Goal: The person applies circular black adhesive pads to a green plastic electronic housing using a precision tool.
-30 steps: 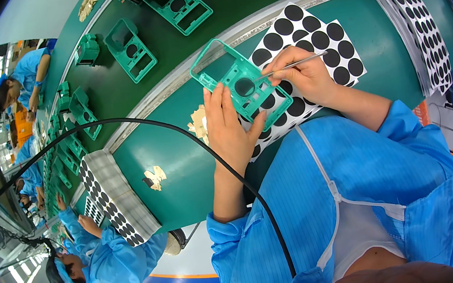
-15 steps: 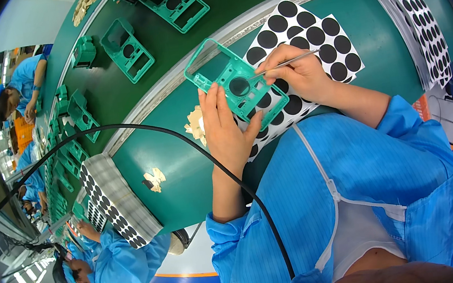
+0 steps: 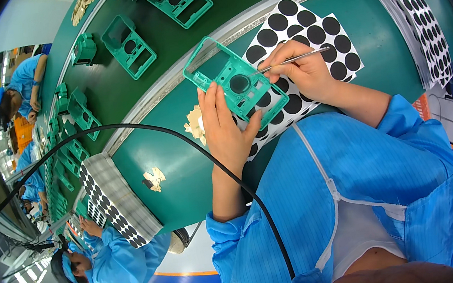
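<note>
A green plastic housing (image 3: 230, 97) with a rectangular opening at its far end is tilted above the bench. My left hand (image 3: 225, 123) grips its near left side, fingers over the edge and thumb along the lower rim. In my right hand (image 3: 304, 71) a pair of thin metal tweezers (image 3: 306, 55) is pinched, pointing left. Their tip lies at the right edge of a round black disc (image 3: 239, 84) set in the housing's middle. Beneath the housing and my right hand lie white sheets of black round stickers (image 3: 317, 35), partly hidden.
Beyond a metal rail, a dark green conveyor belt (image 3: 170, 49) carries several similar green housings (image 3: 129, 46). More sticker sheets hang at the right (image 3: 408, 17) and lie at the left (image 3: 118, 203). Crumpled tan paper scraps (image 3: 154, 180) rest on the bench. A black cable arcs across. Co-workers sit at left.
The tweezers' tip has shifted slightly left and down onto the disc's edge, with my right hand tilting a little. Housings on the belt have slid slightly right. My left hand stays put.
</note>
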Motion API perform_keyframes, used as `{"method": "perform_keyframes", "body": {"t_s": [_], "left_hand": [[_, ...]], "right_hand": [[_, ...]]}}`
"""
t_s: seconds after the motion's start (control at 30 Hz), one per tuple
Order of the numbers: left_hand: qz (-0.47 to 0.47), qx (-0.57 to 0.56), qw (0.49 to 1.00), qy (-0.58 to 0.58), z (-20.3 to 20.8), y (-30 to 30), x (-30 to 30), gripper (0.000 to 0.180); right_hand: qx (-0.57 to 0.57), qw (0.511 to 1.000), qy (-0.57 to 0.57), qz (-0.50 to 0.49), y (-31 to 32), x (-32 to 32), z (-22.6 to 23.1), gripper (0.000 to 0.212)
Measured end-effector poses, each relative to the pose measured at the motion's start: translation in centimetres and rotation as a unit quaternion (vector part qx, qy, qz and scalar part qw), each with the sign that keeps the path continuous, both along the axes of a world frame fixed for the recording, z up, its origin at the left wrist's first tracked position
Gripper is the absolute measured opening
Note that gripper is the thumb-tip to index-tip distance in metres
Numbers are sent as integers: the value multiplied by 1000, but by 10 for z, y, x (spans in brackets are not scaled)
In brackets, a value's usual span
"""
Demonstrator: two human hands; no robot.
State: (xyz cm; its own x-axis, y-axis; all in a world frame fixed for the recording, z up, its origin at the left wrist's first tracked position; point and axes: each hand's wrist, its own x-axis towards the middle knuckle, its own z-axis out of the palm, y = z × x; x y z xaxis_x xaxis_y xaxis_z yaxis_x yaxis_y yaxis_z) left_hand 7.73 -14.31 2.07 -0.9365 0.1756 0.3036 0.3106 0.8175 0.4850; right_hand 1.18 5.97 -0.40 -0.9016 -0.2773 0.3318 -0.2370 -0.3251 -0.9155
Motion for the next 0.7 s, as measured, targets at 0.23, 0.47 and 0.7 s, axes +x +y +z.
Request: {"method": "perform_keyframes", "body": {"t_s": [0.23,0.47,0.7], "left_hand": [[-1,-1,1000,-3,1,0,0,79],[-3,2,1000,-4,0,0,-1,80],[-5,4,1000,-5,-1,0,-1,80]], "right_hand": [[48,999,27,1,0,-1,-2,7],[63,998,19,1,0,-1,-1,8],[68,998,8,5,0,-1,1,8]]}}
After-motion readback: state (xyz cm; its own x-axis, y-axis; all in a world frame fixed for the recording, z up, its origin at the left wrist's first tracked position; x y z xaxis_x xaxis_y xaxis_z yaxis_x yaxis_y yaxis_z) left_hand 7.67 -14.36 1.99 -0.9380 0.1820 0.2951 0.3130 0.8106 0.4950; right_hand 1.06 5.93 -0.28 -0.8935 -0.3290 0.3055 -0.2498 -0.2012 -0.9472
